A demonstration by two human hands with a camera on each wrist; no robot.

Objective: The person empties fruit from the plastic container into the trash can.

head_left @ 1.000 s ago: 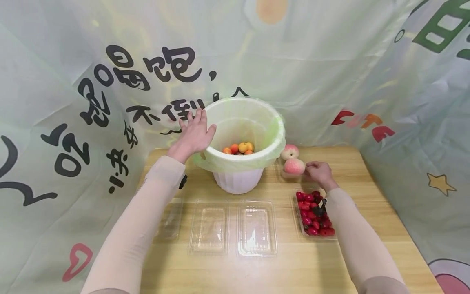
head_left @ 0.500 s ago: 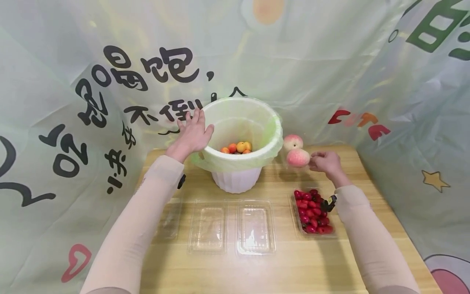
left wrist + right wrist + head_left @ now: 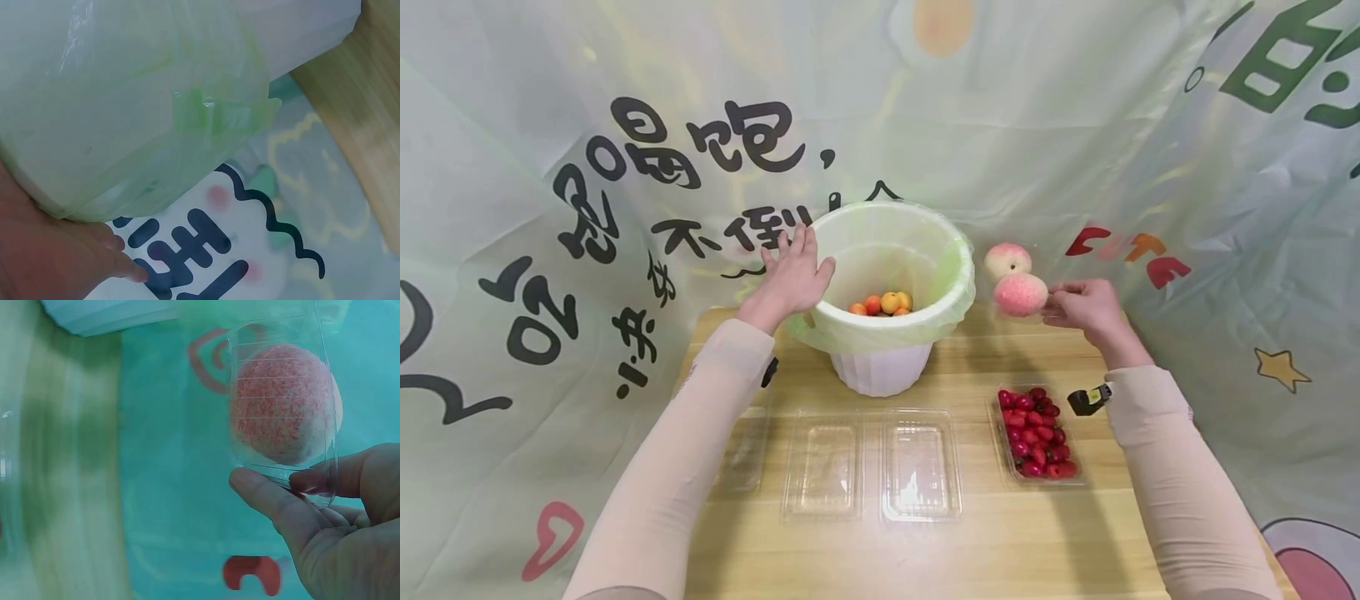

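My right hand (image 3: 1086, 310) pinches the edge of a clear plastic box (image 3: 278, 459) between thumb and fingers, raised over the back right of the table. Two pink-and-white peaches (image 3: 1021, 295) sit in that box; the right wrist view shows one peach (image 3: 281, 403) through its ribbed wall. My left hand (image 3: 792, 275) rests with fingers extended on the left rim of a white bucket (image 3: 883, 367) lined with a thin green bag (image 3: 212, 119). Several orange and yellow fruits (image 3: 891, 302) lie at the bottom of the bucket.
A clear box of small red fruits (image 3: 1037, 433) stands on the right of the wooden table (image 3: 985, 550). Clear boxes (image 3: 921, 467) stand in front of the bucket, with another clear box (image 3: 747, 450) at the left by the left forearm. A printed cloth (image 3: 1060, 167) hangs close behind.
My right hand has lifted the box of peaches off the table, moving it up and slightly right. The left hand has stayed on the bucket rim.
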